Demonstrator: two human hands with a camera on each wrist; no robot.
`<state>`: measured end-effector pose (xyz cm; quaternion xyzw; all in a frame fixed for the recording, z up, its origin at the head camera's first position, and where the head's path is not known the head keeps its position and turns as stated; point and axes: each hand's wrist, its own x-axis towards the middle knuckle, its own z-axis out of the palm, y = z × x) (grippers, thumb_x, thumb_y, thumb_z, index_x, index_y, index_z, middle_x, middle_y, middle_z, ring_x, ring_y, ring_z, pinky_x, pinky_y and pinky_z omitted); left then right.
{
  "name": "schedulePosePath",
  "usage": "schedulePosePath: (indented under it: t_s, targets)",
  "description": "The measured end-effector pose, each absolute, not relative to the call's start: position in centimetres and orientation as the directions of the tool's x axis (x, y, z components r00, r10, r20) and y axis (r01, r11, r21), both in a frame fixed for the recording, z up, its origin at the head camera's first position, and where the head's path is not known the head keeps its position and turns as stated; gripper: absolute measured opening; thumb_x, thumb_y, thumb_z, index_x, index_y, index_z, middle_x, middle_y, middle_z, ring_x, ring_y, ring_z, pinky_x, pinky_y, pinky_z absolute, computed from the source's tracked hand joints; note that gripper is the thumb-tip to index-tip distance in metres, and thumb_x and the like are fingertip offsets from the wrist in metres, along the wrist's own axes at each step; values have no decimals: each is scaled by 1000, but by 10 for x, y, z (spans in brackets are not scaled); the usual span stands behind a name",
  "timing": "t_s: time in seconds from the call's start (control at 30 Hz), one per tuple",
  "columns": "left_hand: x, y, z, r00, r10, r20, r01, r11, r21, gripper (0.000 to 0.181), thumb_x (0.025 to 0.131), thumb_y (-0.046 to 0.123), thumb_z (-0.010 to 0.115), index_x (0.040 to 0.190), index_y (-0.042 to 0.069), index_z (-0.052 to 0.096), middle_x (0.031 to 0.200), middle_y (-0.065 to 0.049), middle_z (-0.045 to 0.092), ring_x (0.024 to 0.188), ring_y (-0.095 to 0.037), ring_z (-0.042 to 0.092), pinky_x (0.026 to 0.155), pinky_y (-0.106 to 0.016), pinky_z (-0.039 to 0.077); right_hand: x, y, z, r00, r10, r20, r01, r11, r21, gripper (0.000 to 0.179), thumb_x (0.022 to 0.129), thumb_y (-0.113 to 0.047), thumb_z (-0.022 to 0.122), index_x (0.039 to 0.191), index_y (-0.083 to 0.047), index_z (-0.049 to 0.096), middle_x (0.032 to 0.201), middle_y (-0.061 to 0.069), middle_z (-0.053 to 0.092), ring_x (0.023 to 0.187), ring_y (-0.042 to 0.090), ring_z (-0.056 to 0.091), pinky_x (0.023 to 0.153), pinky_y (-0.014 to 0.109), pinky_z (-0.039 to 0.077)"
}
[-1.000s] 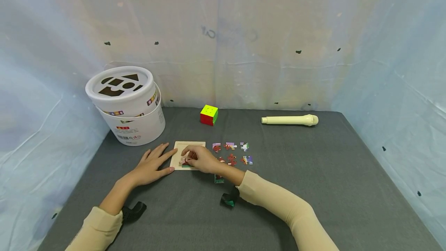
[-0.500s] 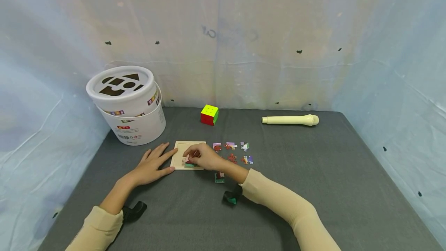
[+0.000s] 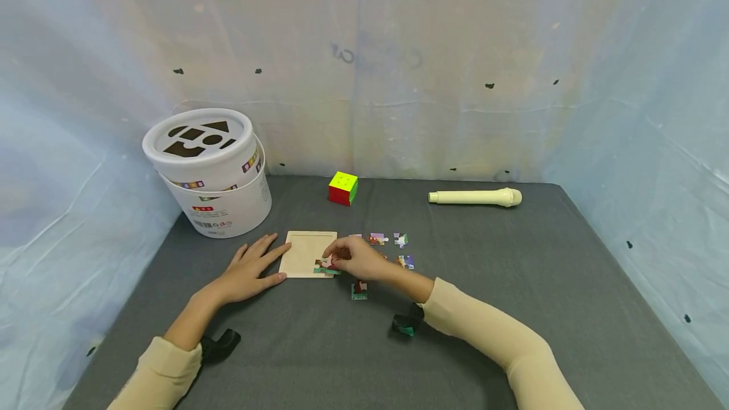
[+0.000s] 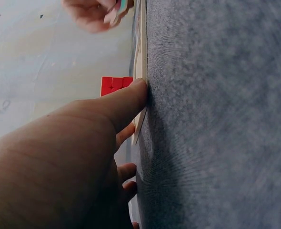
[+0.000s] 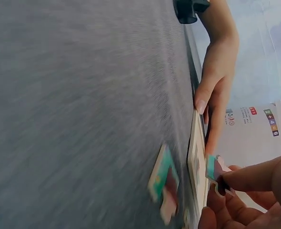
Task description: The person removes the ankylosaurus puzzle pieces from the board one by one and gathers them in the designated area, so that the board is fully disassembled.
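A light wooden puzzle tray lies flat on the cloth. My left hand rests beside it with fingers spread, thumb and index finger touching its left edge. Over the tray's lower right side, my right hand pinches a jigsaw piece in teal, pink and dark colours between thumb and fingers. Whether a second piece lies beneath the held one is unclear in the head view. A loose jigsaw piece with a green lower edge sits on the cloth below that hand. My right hand partly hides other pieces.
More jigsaw pieces lie in rows right of the tray. Behind stands a puzzle cube. A cream toy microphone lies at the back right, and a white lidded bucket stands back left. Hanging sheets border the grey table.
My right hand has moved right from the tray's middle towards its right edge, carrying the jigsaw piece. More of the bare tray shows now. My left hand stays in place.
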<state>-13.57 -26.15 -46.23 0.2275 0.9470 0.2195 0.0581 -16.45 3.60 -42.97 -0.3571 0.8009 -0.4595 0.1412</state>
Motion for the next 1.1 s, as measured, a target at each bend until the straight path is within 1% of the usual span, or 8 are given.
schedulePosePath:
  t_s: [0.2,0.47,0.53,0.57,0.77,0.8,0.9,1.1]
  targets:
    - [-135,-261,-464,-889,457,-4,406,793,455,70,98,51,58,156,18,37,161,-25,20,147,-47,13,109,-72,4,-160,68,-430,-689,-720,83,-440,324,-837,17,94,11,58,107,8,70,106,18,70,79,9,59,73,21,50]
    - [-134,-260,-465,-888,459,36,421,777,468,69,96,47,62,154,18,39,159,-26,23,146,-47,17,109,-72,5,-152,110,-423,-715,-699,17,-404,393,-826,14,93,11,60,103,8,69,100,16,70,76,11,57,68,22,48]
    - [-134,-260,-465,-888,458,34,419,778,468,69,96,47,62,154,18,39,159,-26,23,146,-47,17,109,-72,5,-150,117,-423,-711,-703,18,-409,392,-824,14,93,12,60,102,8,69,99,17,70,75,12,57,68,22,48]
    - [-134,-260,-465,-888,458,31,419,780,465,69,97,48,61,155,18,39,159,-26,23,146,-47,17,109,-72,5,-150,120,-423,-710,-704,21,-413,391,-823,14,93,12,59,102,8,69,100,18,70,78,12,59,68,23,48]
    - [-136,-262,-465,-889,458,-2,408,794,450,71,97,52,58,156,18,36,161,-25,20,147,-46,14,110,-71,3,-144,131,-424,-701,-713,-3,-414,410,-813,14,94,11,59,103,6,69,102,16,70,79,12,59,68,23,48]
    - [-136,-262,-465,-890,457,-1,407,794,452,71,97,52,58,156,18,36,161,-24,20,147,-46,14,110,-71,3,-143,131,-425,-700,-714,-12,-411,417,-810,14,94,10,59,104,6,69,101,15,70,74,11,57,66,23,47]
    - [-135,-261,-464,-889,458,15,414,788,455,70,97,49,60,155,18,38,160,-25,22,146,-47,15,109,-72,5,-141,132,-427,-695,-719,-10,-422,419,-804,14,94,10,59,103,5,69,98,14,70,71,10,55,63,23,47]
    - [-135,-261,-461,-889,459,-2,408,792,454,70,97,49,60,155,17,37,160,-26,22,146,-48,15,109,-72,5,-137,132,-430,-687,-727,-8,-419,405,-813,13,94,11,60,102,5,69,94,13,69,69,8,52,63,22,46]
